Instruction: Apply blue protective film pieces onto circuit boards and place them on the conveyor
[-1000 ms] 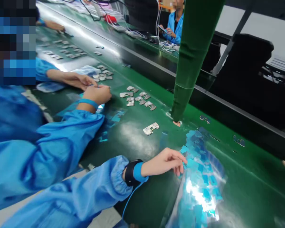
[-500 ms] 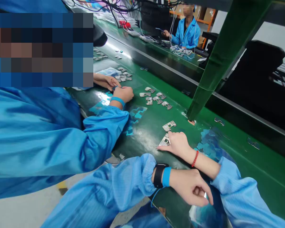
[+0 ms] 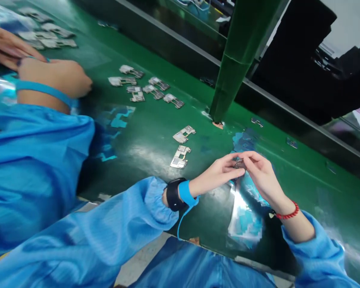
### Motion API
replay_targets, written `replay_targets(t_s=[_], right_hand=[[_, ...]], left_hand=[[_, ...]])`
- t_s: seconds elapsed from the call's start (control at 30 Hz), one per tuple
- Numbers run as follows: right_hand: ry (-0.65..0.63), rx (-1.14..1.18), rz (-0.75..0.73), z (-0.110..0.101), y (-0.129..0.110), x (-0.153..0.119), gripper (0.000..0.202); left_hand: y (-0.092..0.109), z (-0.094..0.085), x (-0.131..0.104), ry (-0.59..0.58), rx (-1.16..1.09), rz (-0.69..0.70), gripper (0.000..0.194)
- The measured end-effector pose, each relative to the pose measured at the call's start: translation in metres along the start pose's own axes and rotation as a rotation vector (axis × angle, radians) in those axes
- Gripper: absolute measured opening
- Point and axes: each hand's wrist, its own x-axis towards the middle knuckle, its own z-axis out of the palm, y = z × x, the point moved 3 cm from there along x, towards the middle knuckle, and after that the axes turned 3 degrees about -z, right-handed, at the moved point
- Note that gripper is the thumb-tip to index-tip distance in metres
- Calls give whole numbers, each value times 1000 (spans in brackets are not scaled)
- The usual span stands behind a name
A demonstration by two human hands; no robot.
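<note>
My left hand (image 3: 217,174), with a black watch and a blue wrist strap, and my right hand (image 3: 262,176), with a red bead bracelet, meet over the green bench. Pinched between their fingertips is a small circuit board (image 3: 239,163), grey and mostly covered by the fingers. Below them lies a clear sheet (image 3: 246,230) with blue film pieces on it. To the left, two silver-grey circuit boards rest flat, the nearer board (image 3: 179,158) just in front of the farther board (image 3: 184,134). Neither is touched by my hands.
A co-worker's hand (image 3: 52,76) works at the left, beside more circuit boards (image 3: 151,91) lying in a group. A green post (image 3: 232,76) rises from the bench's back part. Loose small parts (image 3: 257,122) lie along the back right.
My right hand has let go of the nearer board and drawn back to the right. My left hand has risen to meet it, and both now hold a small board. The view has turned right.
</note>
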Motion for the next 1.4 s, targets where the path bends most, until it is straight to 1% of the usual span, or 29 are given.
replay_targets(t_s=[0.07,0.1,0.13,0.17,0.23,0.27,0.3,0.33,0.37,0.43,0.5,0.63,0.73,0.77,0.83,0.87,0.9,1.0,1.03,1.1,1.17,1.27,1.33,1.4], right_hand=[[8,34,16,-2,8,-10,28],[29,17,9,-8,12,-15,30],[83,-46,-15,-17,16,-20,33],[173,-164,-53,-30,21,-26,38],[408,-512,-125,-57,33,-42,52],[492,-679,-118,-68,41,-50,64],[521,-777,-87,-77,50,-58,73],[511,-810,-58,-83,60,-64,77],[487,-799,-37,-88,69,-69,75],[439,-717,-19,-95,82,-74,65],[432,-655,-14,-101,87,-75,57],[445,-630,-7,-115,85,-74,46],[418,-631,13,-120,81,-75,43],[419,-639,16,-121,80,-76,41],[451,-675,13,-120,76,-79,34],[474,-694,5,-119,75,-80,32],[493,-707,-3,-117,74,-81,31],[527,-695,-25,-112,77,-78,33],[542,-679,-29,-111,79,-75,35],[568,-638,-33,-111,86,-66,46],[561,-587,-32,-113,93,-55,56],[527,-525,-37,-118,100,-45,56],[543,-522,-47,-119,100,-44,58],[579,-556,-62,-118,99,-45,64]], left_hand=[[-3,2,0,-35,55,-14,36],[-5,2,1,-55,76,-31,32],[-7,1,2,-72,78,-49,30],[-8,0,3,-75,62,-67,28],[-8,-5,5,-33,-3,-92,25],[-7,-8,5,4,-32,-95,23],[-6,-11,6,42,-55,-97,20],[-5,-13,6,78,-71,-99,19],[-4,-16,7,106,-85,-100,17],[-2,-19,7,148,-104,-101,13],[0,-21,7,176,-116,-106,11],[3,-20,5,189,-18,-118,14],[3,-19,3,183,47,-107,17],[2,-19,3,190,47,-99,21],[1,-20,2,216,51,-79,38],[1,-20,3,227,65,-65,41],[1,-21,3,231,87,-55,39],[-1,-20,4,199,165,-65,20],[-1,-19,4,187,186,-75,17],[-2,-19,5,175,212,-88,16],[-3,-19,5,178,221,-86,15],[-4,-20,6,188,225,-82,15],[-4,-21,6,197,225,-77,14],[-4,-22,6,199,227,-75,14]])
